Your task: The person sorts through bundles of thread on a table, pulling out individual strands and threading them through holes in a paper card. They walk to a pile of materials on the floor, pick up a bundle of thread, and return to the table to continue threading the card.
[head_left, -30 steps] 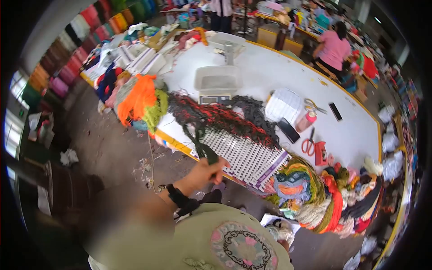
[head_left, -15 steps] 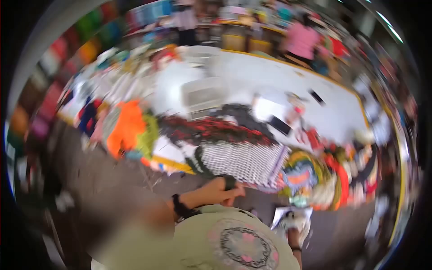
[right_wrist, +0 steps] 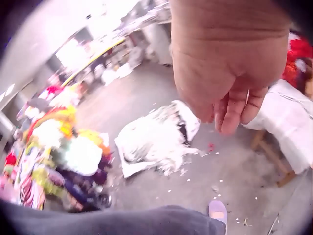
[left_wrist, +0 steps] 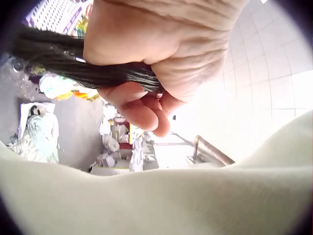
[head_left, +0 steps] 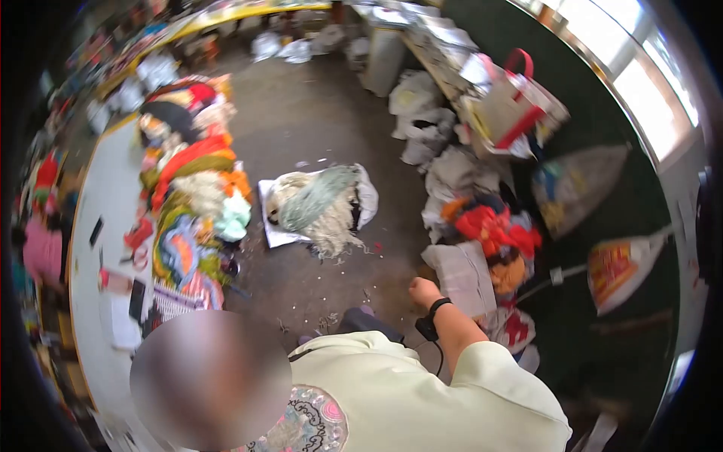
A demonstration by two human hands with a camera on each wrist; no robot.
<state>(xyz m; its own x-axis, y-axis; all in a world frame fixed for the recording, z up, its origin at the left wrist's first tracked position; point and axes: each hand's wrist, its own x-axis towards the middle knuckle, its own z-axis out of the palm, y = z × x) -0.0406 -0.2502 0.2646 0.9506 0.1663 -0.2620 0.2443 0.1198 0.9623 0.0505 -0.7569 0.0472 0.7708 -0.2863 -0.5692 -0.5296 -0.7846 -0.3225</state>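
Observation:
In the left wrist view my left hand [left_wrist: 156,44] has its fingers curled round a bundle of dark yarn [left_wrist: 112,73], whose strands trail off to the left. The head view does not show this hand. My right hand [head_left: 427,292] hangs over the floor at the person's right side, beside a white cloth-covered stool [head_left: 461,275]. Its fingers [right_wrist: 232,115] are loosely curled and hold nothing in the right wrist view. On the floor ahead, a heap of pale green and cream yarn [head_left: 320,203] lies on a white sheet.
A white table [head_left: 98,218] runs along the left, heaped at its edge with coloured yarn skeins [head_left: 192,181]. White bags [head_left: 422,113] and a red pile [head_left: 489,230] line the right side. A red-and-white tote bag [head_left: 508,109] stands on a bench at the back right.
The head view has swung right, from the table to the floor and right wall. The right arm now reaches forward in view; the left hand with the dark yarn has left the head view.

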